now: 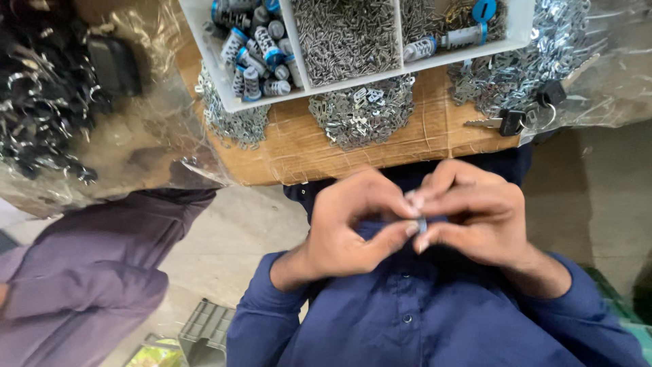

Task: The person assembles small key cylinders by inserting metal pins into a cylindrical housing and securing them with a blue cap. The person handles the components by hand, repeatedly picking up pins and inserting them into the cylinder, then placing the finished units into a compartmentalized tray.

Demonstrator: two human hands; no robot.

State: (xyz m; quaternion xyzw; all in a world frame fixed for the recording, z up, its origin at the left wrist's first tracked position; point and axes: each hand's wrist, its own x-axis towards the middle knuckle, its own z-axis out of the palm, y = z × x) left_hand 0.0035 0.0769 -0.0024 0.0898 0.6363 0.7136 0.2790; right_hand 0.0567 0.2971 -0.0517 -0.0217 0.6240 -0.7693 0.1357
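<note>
Both hands meet close to the person's chest, just off the near edge of the counter. The left hand and the right hand are curled nearly closed, fingertips pinching a small metal part between them. On the counter's far side sits a white divided tray of screws and blue-capped cylinders, with heaps of metal clips around it and keys near the right corner.

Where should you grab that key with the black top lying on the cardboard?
Probably by its black head, coming down from above. The key lies flat on the cardboard near the edge; the head is the thickest, widest part, while the thin metal blade gives fingers less to pinch.
</note>
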